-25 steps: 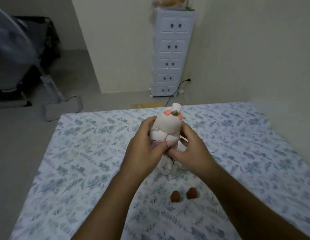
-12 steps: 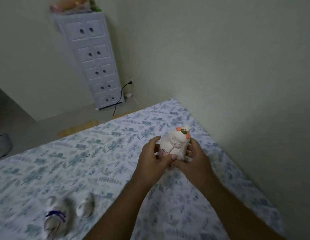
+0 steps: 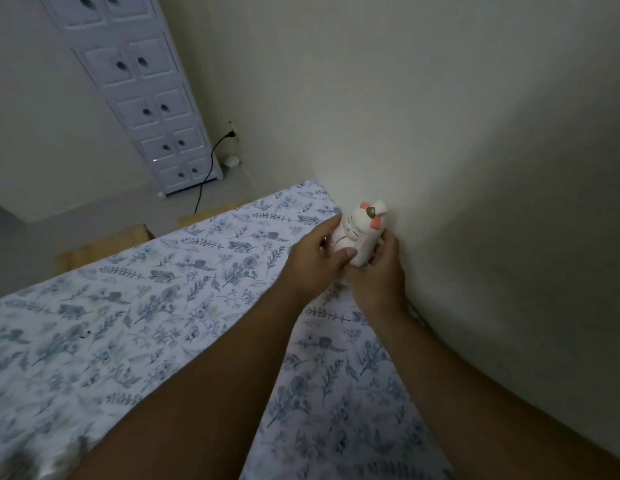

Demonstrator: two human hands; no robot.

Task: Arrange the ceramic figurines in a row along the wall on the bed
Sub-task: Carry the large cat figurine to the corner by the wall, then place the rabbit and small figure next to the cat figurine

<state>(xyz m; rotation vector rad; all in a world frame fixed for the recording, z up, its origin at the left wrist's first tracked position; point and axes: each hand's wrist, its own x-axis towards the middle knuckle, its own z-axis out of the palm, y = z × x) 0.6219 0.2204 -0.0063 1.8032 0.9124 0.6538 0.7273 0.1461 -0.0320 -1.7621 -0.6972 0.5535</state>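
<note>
A white ceramic cat figurine [image 3: 362, 230] with pink ears and a small gold mark on its head is held in both hands near the far right corner of the bed [image 3: 156, 306], close against the wall [image 3: 440, 168]. My left hand [image 3: 315, 261] wraps its left side with the thumb across its front. My right hand [image 3: 379, 271] cups its right side and bottom. Its base is hidden by my fingers, so I cannot tell whether it rests on the sheet. No other figurine is clearly in view.
The bed has a white sheet with blue leaf print. A tall white drawer cabinet [image 3: 145, 109] stands beyond the bed's far end, with a black cable [image 3: 206, 174] running to a wall socket. Wooden bed frame edges [image 3: 104, 244] show at the far end.
Both hands have carried the cat figurine to the right, from the middle of the bed to the wall. My view turned right, and the figurines lying at the lower left are out of sight.
</note>
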